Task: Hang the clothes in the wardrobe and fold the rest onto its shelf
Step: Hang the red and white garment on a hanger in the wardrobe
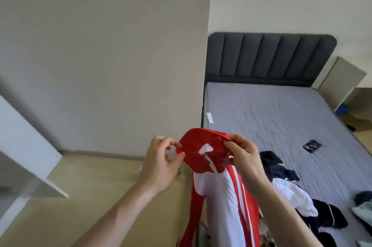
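The bed (pixel 271 118) fills the right half of the view, its mattress covered in a grey quilted fabric with a rippled texture, and a dark grey padded headboard (pixel 269 57) with vertical channels stands at its far end. A heap of dark navy and white clothes (pixel 291 196) lies crumpled on the near part of the bed, with a pale mint piece (pixel 362 210) at the bed's right edge. A small dark flat object (pixel 311 146) rests on the mattress beyond the heap. To the left of the bed rises a plain beige wall (pixel 100 55), and a white panel (pixel 28 152) juts in further left over tan flooring.

Just off the bed's near left corner, the red and white jacket (pixel 217 186) hangs in the air, smooth and shiny, with white stripes running down it. The right hand (pixel 243 156) pinches its red collar between curled fingers (pixel 231 145) and thumb. The left hand (pixel 161 162) pinches the collar's other edge, fingers bent.
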Motion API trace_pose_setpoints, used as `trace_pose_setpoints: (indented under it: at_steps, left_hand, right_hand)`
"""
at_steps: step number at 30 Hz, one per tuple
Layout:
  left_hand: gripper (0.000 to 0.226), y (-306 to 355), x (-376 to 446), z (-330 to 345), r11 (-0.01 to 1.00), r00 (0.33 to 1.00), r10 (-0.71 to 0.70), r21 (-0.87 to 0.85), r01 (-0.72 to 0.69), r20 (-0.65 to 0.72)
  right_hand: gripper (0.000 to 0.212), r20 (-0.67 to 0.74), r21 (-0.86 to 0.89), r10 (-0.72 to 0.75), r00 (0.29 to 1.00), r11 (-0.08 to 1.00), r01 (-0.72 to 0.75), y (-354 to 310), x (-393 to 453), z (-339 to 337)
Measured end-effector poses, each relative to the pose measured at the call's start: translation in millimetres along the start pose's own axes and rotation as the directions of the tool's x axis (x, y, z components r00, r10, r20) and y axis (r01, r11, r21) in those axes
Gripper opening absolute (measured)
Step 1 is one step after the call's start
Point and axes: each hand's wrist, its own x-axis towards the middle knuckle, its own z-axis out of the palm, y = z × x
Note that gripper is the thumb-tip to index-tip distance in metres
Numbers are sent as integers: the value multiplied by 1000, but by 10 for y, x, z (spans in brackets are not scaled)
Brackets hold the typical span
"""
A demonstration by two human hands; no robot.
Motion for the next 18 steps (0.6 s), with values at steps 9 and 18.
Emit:
trace_pose_setpoints:
  at_steps: [9, 18]
  left_hand:
    - [32, -401, -446, -978, 766, 899, -321, -477, 432, 298]
    - [17, -1301, -541, -1905, 832, 957, -290, -489, 263, 22]
  right_hand:
    - [27, 176, 19, -11, 984, 1000, 8, -31, -66, 1602]
    - [33, 277, -24, -37, 960, 999, 45, 87, -291, 2897]
